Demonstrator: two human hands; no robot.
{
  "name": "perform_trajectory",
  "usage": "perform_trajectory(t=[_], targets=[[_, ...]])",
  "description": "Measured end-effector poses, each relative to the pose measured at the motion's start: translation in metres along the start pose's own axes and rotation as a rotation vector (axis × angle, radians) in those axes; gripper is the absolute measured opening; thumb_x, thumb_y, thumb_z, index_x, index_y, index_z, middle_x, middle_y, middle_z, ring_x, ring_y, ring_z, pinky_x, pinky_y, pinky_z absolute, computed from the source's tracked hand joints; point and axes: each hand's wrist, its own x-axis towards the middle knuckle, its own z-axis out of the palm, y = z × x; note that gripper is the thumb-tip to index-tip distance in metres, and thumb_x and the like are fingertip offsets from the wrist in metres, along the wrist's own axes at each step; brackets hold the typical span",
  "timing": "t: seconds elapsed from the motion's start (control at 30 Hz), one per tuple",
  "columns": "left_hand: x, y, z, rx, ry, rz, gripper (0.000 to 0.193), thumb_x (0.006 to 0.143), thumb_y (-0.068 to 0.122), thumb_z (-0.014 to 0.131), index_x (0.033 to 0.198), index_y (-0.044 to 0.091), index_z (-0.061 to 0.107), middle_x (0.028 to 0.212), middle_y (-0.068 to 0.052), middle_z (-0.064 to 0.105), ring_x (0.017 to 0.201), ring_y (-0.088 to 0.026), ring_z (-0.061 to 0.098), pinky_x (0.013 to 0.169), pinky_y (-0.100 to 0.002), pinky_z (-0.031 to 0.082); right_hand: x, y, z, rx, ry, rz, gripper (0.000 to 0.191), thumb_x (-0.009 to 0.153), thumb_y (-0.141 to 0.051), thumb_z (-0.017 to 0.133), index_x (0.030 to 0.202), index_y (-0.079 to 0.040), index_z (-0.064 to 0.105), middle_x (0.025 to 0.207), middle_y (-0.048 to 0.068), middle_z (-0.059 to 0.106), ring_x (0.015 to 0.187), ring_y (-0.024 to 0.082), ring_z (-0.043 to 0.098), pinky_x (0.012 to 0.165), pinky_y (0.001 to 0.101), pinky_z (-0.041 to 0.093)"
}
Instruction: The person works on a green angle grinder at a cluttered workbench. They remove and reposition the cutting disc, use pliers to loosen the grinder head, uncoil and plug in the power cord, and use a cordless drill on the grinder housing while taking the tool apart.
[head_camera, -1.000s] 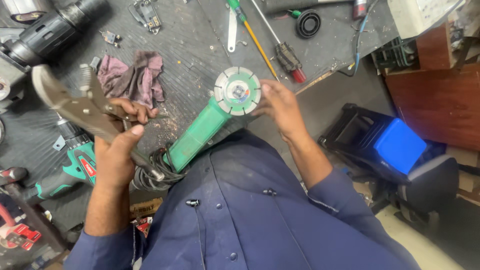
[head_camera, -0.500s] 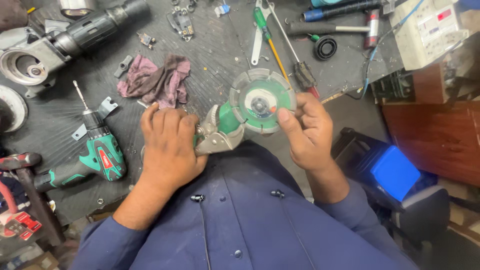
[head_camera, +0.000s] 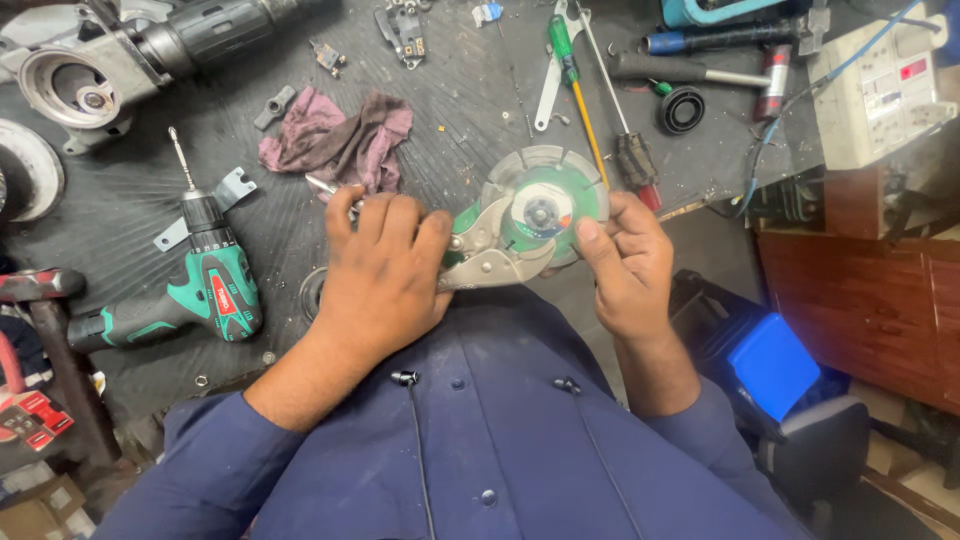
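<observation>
A green angle grinder carries a grey-rimmed cutting disc (head_camera: 545, 205) just above my chest. Silver locking pliers (head_camera: 495, 250) have their jaws against the disc's hub. My left hand (head_camera: 380, 275) is wrapped around the pliers' handles, which are mostly hidden under my fingers. At the disc's right edge, my right hand (head_camera: 625, 265) grips the grinder head, with the thumb resting on the disc face. The grinder's body is hidden beneath my hands and blue shirt.
On the dark bench lie a green cordless drill (head_camera: 195, 290), a crumpled pinkish rag (head_camera: 335, 140), a large grey power tool (head_camera: 120, 65), screwdrivers (head_camera: 580, 85), a wrench and a black rubber ring (head_camera: 682, 108). A white socket box (head_camera: 880, 90) and blue case (head_camera: 775, 365) stand at the right.
One second ago my left hand held the pliers up and away at the left. It has brought them onto the disc hub and closed around their handles, and the grinder has come closer to my chest.
</observation>
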Motion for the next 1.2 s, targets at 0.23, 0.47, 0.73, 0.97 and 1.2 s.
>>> perform_trajectory(t=[0.23,0.47,0.73,0.97,1.2], targets=[[0.003,0.007,0.001,0.061,-0.041,-0.009,0.056,0.070,0.024,0.084,0.119,0.006,0.063,0.097,-0.010,0.053,0.095,-0.031,0.054,0.083,-0.046,0.039,-0.005,-0.001,0.000,-0.011,-0.008,-0.008,0.028,0.110,-0.013,0.057,0.129,0.007,0.054,0.112,0.016,0.070,0.094,0.021,0.073,0.080,0.0367,0.063],[-0.013,0.011,0.011,-0.045,0.122,-0.049,0.066,0.076,0.013,0.080,0.138,0.008,0.060,0.114,-0.012,0.057,0.099,-0.030,0.056,0.089,-0.042,0.044,-0.011,0.003,-0.002,-0.017,-0.027,-0.004,0.026,0.108,-0.012,0.057,0.127,0.006,0.054,0.107,0.014,0.072,0.092,0.019,0.074,0.083,0.0345,0.063],[-0.019,0.002,0.020,0.015,0.237,-0.006,0.066,0.078,0.011,0.081,0.142,0.017,0.064,0.107,-0.005,0.053,0.099,-0.026,0.055,0.099,-0.052,0.041,-0.029,0.001,0.006,-0.149,-0.007,-0.080,0.022,0.106,-0.009,0.064,0.122,0.004,0.058,0.107,0.009,0.071,0.097,0.009,0.066,0.088,0.0238,0.054],[-0.032,0.003,0.020,0.119,0.297,-0.053,0.068,0.083,0.014,0.079,0.147,0.024,0.057,0.110,-0.005,0.051,0.106,-0.025,0.055,0.109,-0.061,0.036,-0.035,-0.008,0.019,-0.285,-0.036,-0.094,0.019,0.105,-0.008,0.065,0.119,0.004,0.059,0.102,0.008,0.073,0.091,0.007,0.065,0.083,0.0218,0.052],[-0.042,-0.012,0.035,-0.042,0.319,-0.022,0.068,0.095,0.004,0.074,0.157,0.021,0.050,0.107,-0.005,0.052,0.095,-0.026,0.053,0.085,-0.043,0.043,-0.036,-0.013,0.028,-0.321,-0.079,-0.110,0.019,0.104,-0.008,0.066,0.118,0.004,0.059,0.100,0.006,0.073,0.090,0.005,0.065,0.081,0.0201,0.052]])
